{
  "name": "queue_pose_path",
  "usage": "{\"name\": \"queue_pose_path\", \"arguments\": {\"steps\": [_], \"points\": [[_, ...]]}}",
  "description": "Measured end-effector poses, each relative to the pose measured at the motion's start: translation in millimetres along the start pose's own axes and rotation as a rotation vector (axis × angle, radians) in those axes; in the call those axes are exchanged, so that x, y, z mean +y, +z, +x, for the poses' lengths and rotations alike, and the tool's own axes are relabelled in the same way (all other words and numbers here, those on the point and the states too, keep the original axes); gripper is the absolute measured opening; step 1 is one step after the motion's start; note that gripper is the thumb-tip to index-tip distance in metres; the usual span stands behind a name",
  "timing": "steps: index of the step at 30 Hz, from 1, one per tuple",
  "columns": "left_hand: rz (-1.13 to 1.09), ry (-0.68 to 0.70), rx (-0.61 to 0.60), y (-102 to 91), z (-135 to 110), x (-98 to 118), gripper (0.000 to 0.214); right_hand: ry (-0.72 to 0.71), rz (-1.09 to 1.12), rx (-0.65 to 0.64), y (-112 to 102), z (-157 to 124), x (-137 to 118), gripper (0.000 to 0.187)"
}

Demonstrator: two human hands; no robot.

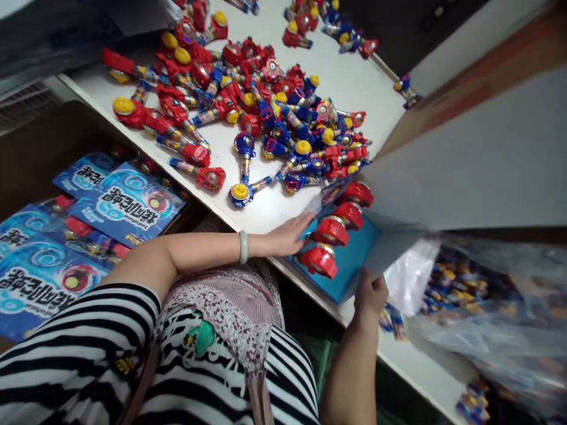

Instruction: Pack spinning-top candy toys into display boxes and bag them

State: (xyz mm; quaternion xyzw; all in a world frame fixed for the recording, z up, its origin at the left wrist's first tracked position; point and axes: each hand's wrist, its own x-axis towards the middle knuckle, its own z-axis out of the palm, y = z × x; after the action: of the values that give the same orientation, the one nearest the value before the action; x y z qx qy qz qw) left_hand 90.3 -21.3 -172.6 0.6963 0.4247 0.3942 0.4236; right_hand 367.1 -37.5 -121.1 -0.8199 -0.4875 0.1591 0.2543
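Observation:
My left hand, with a pale bangle on the wrist, lies flat with fingers stretched out on the near edge of a blue card tray. The tray holds several red toy launchers in a row. My right hand is closed on the tray's near corner, together with a grey-white sheet that lifts over it. A big pile of red, blue and yellow toy launchers is spread over the white table just beyond the tray.
A brown box at left holds blue printed packs stacked flat. At right lies a clear plastic bag with more toys inside. More toys sit at the table's far end. My striped top fills the foreground.

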Motion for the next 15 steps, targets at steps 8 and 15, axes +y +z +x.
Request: {"name": "queue_pose_path", "arguments": {"steps": [8,15], "points": [[-0.068,0.143,-0.267,32.0,12,43,0.079,0.057,-0.319,0.128,-117,-31,-5,0.032],[-0.151,0.099,-0.239,35.0,9,23,0.074,0.070,-0.307,-0.016,-95,-38,-10,0.036]]}}
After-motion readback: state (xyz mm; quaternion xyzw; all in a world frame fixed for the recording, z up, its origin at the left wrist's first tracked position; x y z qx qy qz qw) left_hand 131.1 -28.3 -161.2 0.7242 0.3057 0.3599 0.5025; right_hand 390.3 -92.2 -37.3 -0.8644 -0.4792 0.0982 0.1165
